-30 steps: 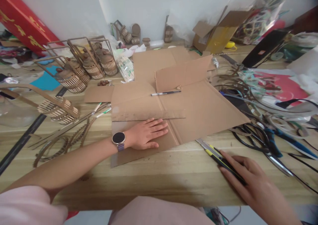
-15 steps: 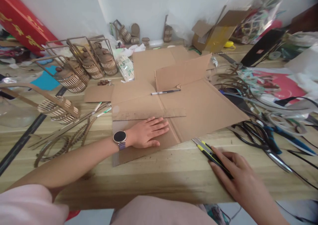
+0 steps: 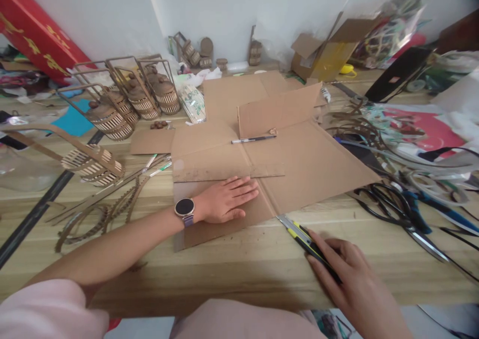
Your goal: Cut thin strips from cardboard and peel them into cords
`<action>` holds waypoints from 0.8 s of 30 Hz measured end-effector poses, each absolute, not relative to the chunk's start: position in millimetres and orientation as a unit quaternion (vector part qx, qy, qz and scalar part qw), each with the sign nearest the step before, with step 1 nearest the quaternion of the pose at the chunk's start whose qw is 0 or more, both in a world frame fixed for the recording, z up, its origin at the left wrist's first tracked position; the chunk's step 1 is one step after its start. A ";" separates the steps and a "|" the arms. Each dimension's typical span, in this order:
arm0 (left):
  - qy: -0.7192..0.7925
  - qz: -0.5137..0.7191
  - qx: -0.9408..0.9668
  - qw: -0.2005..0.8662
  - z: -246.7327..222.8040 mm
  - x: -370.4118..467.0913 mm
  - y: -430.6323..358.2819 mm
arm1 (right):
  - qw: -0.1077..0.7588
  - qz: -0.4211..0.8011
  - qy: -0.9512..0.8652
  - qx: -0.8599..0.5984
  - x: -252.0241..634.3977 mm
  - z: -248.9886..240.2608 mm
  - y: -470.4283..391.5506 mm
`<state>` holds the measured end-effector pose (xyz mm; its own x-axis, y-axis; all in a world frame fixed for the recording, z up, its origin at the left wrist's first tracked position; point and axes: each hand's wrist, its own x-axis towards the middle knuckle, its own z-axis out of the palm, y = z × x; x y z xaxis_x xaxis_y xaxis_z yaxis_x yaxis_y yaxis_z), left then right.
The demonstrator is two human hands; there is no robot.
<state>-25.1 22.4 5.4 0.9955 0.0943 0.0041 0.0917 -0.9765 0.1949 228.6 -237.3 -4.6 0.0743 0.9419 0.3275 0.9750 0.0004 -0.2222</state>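
Observation:
My left hand [image 3: 228,200] lies flat on the near-left part of a large cardboard sheet [image 3: 307,164], fingers stretched out to the right. Just above its fingertips runs a transparent ruler [image 3: 228,172] along the cardboard. My right hand [image 3: 348,264] is wrapped round a yellow-and-black utility knife [image 3: 309,241], the blade pointing up and left. The blade tip is at the sheet's near edge, close to the fold; whether it touches is unclear. A pen [image 3: 253,140] rests farther back on the sheet, beside a raised cardboard flap [image 3: 279,110].
Small lidded woven baskets [image 3: 166,94] with tall handles stand at left, one basket [image 3: 92,164] nearer. Coiled strips [image 3: 80,226] lie below it. Large scissors [image 3: 396,209] and blue-handled pliers [image 3: 441,209] lie at right. An open cardboard box [image 3: 329,49] stands by the wall.
My right hand has moved the utility knife left and slightly up, bringing its blade to the cardboard's near edge. My left hand stays flat on the sheet; the view has shifted slightly.

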 end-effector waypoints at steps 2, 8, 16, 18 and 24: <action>0.057 0.017 0.993 0.103 5.7 -26.3 22.2 | 0.198 -0.037 -0.673 -0.712 226.0 -5.9 -237.2; 0.081 0.033 0.990 0.106 6.3 -26.9 20.7 | 0.181 -0.062 -0.685 -0.703 220.5 -10.0 -241.8; 0.086 0.025 0.991 0.104 4.6 -24.6 21.4 | 0.178 -0.041 -0.678 -0.712 221.4 -9.2 -240.0; 0.083 0.032 0.990 0.106 4.3 -25.1 21.3 | 0.176 -0.046 -0.673 -0.717 222.7 -8.6 -237.4; 0.108 0.044 0.987 0.113 3.7 -26.7 20.7 | 0.183 -0.009 -0.688 -0.702 236.3 -8.2 -235.7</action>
<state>-26.7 20.7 3.7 0.9728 0.2233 0.0621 0.2035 -0.9512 0.2318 236.3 -235.7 -8.2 0.0524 0.9628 0.2650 0.9694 0.0146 -0.2449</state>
